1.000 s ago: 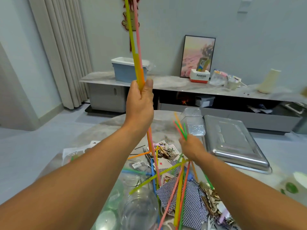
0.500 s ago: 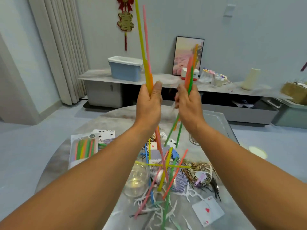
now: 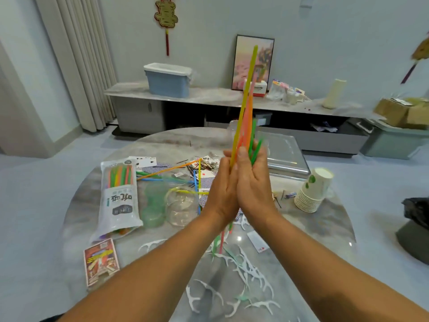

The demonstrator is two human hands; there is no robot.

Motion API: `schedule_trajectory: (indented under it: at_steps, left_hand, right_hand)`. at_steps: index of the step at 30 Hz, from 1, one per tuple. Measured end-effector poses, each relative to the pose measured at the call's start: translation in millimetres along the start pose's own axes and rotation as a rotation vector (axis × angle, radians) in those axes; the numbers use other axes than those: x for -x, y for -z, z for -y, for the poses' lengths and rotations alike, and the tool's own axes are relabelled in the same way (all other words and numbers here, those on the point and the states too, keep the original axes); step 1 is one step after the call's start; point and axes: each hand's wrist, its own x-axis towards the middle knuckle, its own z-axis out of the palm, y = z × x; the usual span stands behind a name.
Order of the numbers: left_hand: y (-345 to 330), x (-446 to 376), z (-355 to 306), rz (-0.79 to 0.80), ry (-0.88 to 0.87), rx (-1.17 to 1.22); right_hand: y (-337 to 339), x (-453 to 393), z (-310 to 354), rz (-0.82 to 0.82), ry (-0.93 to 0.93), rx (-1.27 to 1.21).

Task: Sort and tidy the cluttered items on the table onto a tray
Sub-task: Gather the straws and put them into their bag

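A bundle of coloured straws (image 3: 246,117) stands upright between my two palms, its lower ends sticking out below my wrists. My left hand (image 3: 220,191) and my right hand (image 3: 255,184) press flat against each other around the bundle, fingers pointing up. Behind them on the round table lies the silver metal tray (image 3: 287,159). A few loose straws (image 3: 167,170) remain on the table to the left, beside a half-full straw packet (image 3: 118,189).
White floss picks (image 3: 243,270) are scattered at the near edge. Clear cups (image 3: 181,205) and green lids (image 3: 152,205) sit left of my hands, with a card box (image 3: 101,261) and playing cards (image 3: 144,161). Stacked paper cups (image 3: 313,191) lie at the right.
My hands each gripped a separate bunch of straws; they have come together and lowered, and the two bunches are now one bundle pressed between my palms.
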Motion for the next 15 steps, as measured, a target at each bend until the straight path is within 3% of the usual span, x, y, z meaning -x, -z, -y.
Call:
schedule_trajectory:
  at_steps: [4, 9, 15]
  left_hand:
    - [-6.9, 20.1, 15.0, 0.006, 0.087, 0.003]
    - [-5.8, 34.9, 24.8, 0.013, -0.033, -0.135]
    - [7.9, 54.7, 42.5, 0.066, -0.009, -0.215]
  right_hand:
    - [6.5, 21.5, -10.6, 0.02, -0.084, 0.074]
    - [12.7, 23.3, -14.9, -0.006, -0.142, 0.006]
    - [15.2, 26.4, -27.0, 0.019, -0.294, -0.009]
